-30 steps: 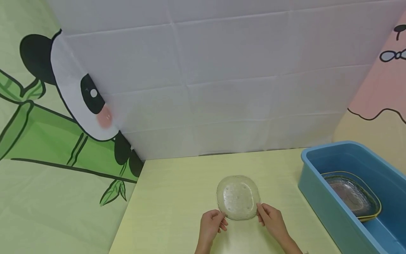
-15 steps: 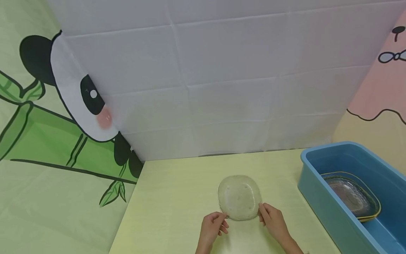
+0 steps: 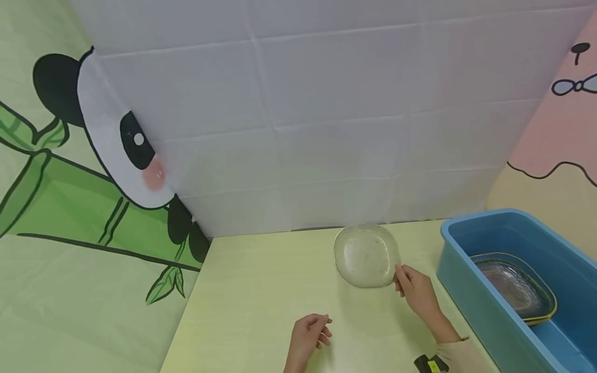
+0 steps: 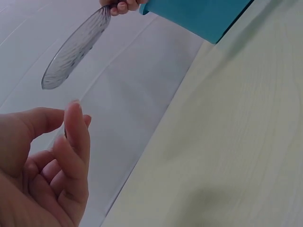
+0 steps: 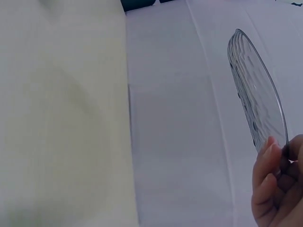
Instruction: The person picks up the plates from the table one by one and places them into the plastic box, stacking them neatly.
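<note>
A clear glass plate (image 3: 366, 256), squarish with rounded corners and a rippled surface, is held up off the table. My right hand (image 3: 416, 291) pinches its near right edge between thumb and fingers. In the right wrist view the plate (image 5: 258, 90) is seen almost edge-on, rising from the right hand (image 5: 279, 184). Nearer the table's front, my left hand (image 3: 309, 335) holds nothing, its fingers loosely bent. The left wrist view has the left hand (image 4: 52, 165) well apart from the plate (image 4: 78, 49), with thumb and forefinger close together.
A deep blue plastic bin (image 3: 480, 305) stands at the right of the pale yellow table (image 3: 242, 305). Inside it lie stacked glass dishes (image 3: 517, 287), the outer one with a yellow rim. A white cloth wall (image 3: 336, 124) closes off the back.
My left hand has let go of the plate and stays near where it was. The right hand has lifted the plate and carried it away from me, slightly right.
</note>
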Available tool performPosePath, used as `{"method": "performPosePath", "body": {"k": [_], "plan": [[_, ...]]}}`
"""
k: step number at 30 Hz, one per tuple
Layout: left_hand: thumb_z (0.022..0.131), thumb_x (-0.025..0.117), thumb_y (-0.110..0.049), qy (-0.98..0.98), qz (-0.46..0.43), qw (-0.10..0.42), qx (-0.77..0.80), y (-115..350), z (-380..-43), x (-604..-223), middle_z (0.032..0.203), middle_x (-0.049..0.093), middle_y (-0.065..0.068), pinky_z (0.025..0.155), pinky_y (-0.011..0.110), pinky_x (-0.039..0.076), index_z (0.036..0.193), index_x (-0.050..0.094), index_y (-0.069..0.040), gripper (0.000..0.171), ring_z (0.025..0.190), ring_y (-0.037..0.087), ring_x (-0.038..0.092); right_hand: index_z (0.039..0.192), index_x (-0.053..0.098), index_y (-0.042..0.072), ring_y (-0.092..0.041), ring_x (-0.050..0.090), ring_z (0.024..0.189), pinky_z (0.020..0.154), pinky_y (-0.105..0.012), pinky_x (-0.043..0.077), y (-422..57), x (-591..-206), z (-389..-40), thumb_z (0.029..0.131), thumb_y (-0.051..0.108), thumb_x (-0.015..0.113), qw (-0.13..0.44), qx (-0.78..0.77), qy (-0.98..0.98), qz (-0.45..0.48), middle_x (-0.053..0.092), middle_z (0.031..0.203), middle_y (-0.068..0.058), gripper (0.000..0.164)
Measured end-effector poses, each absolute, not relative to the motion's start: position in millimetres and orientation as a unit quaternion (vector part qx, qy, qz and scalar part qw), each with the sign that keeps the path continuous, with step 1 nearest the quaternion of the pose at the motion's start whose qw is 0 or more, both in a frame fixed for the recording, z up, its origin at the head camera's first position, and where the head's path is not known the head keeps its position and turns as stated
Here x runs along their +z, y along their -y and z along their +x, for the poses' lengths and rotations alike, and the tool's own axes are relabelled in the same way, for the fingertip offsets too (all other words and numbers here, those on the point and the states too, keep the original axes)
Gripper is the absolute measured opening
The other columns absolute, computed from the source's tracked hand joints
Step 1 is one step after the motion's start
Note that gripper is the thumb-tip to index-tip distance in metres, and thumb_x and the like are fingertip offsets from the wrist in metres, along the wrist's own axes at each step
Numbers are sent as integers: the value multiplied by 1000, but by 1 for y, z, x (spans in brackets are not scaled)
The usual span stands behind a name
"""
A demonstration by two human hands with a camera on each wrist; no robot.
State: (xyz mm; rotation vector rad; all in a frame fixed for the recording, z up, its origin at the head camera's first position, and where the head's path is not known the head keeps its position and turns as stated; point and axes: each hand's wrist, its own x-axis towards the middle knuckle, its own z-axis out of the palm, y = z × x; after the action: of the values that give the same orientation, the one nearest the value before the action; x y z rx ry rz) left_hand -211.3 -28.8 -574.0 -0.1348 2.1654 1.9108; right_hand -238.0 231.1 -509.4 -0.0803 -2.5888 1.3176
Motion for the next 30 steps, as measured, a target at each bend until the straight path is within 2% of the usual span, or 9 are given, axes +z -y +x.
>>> {"method": "performPosePath", "body": {"k": [4, 11, 21, 30], "plan": [[91, 56, -24, -746, -44, 129, 652, 32, -212, -575, 61, 60, -5, 46, 18, 41, 92, 67, 1, 28, 48, 6, 57, 69, 53, 11, -6, 39, 45, 44, -24, 33, -241, -481, -246, 100, 33, 36, 150, 418, 896, -5, 50, 56, 1, 42], [89, 58, -28, -742, -40, 129, 656, 38, -208, -570, 61, 61, -5, 45, 18, 41, 94, 65, 4, 33, 48, 6, 57, 67, 53, 9, -4, 36, 42, 43, -25, 31, -253, -429, -256, 100, 27, 36, 211, 374, 903, 24, 51, 54, -2, 41], [90, 57, -28, -742, -42, 136, 655, 41, -209, -573, 61, 60, -6, 45, 18, 41, 94, 65, 4, 33, 48, 6, 57, 72, 54, 8, -14, 41, 47, 45, -28, 31, -289, -349, -255, 101, 35, 26, 200, 295, 934, 5, 55, 59, -5, 48], [89, 58, -27, -744, -41, 131, 654, 44, -211, -571, 60, 60, -7, 46, 18, 40, 96, 64, 7, 35, 49, 5, 57, 75, 55, 3, -15, 43, 50, 47, -29, 30, -345, -323, -243, 101, 28, 27, 226, 223, 948, -24, 56, 59, -7, 46]]}}
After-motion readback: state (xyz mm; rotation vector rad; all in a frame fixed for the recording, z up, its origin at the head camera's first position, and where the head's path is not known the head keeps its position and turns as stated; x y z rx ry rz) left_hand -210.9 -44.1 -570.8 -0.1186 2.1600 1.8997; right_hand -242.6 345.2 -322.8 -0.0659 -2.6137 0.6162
